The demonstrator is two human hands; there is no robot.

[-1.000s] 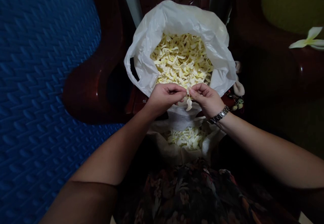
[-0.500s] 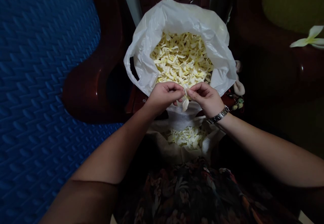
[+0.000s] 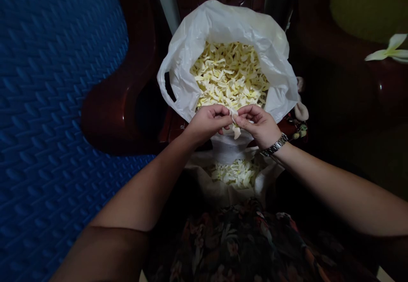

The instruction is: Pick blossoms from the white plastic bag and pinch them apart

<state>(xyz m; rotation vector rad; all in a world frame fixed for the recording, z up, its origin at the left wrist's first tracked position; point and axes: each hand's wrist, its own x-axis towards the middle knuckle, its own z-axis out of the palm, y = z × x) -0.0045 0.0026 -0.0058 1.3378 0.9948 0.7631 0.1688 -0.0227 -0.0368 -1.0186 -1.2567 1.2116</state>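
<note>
Between my two hands is a pale flower, its petals hanging below the fingertips. My left hand pinches it from the left, and my right hand, with a metal watch band at the wrist, pinches it from the right. The fingers partly cover the flower. Just beyond them, a white plastic bag stands wide open, full of cream and yellow flowers. Below my hands, nearer my body, a second pale bag holds more white flowers.
Dark polished wooden armrests stand left and right of the bag. One white flower lies on the right armrest. A blue textured mat covers the left side. Small trinkets sit by the bag's right edge.
The flower has turned slightly between my fingertips, and its hanging petals now sit a little farther right. Both hands stay in nearly the same place.
</note>
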